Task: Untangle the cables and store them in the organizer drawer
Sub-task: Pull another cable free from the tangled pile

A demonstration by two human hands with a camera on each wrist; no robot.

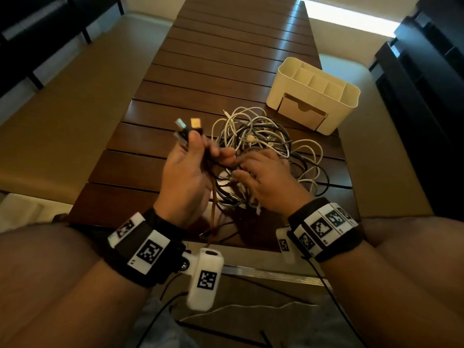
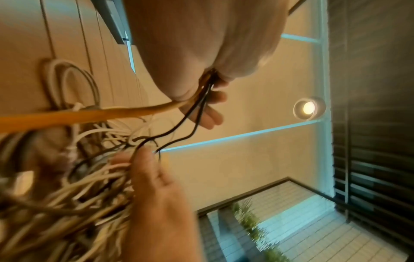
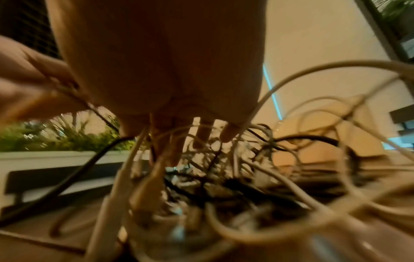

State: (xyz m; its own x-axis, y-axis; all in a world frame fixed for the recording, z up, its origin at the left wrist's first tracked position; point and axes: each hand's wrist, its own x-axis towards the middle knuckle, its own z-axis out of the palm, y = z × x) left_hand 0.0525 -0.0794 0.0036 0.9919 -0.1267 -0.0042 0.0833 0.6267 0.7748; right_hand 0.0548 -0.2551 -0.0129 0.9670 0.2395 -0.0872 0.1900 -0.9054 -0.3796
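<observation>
L hand is raised just in front of the cable tangle, fingers and thumb curled round a bunch of cable ends, w/ USB plugs sticking up above the thumb. From the fist an orange cable and thin black cables run down into the tangle. R hand sits on the near side of the tangle, touching L hand's fingertips; fingers are spread down among white and black strands, but can't tell if it's pinching one. Tangle lies on the slatted wooden table, partly lifted near the hands. Beige organizer stands just beyond the tangle to the right, its drawer pulled a little way out, facing the tangle. Both wrists wear marker bands.
</observation>
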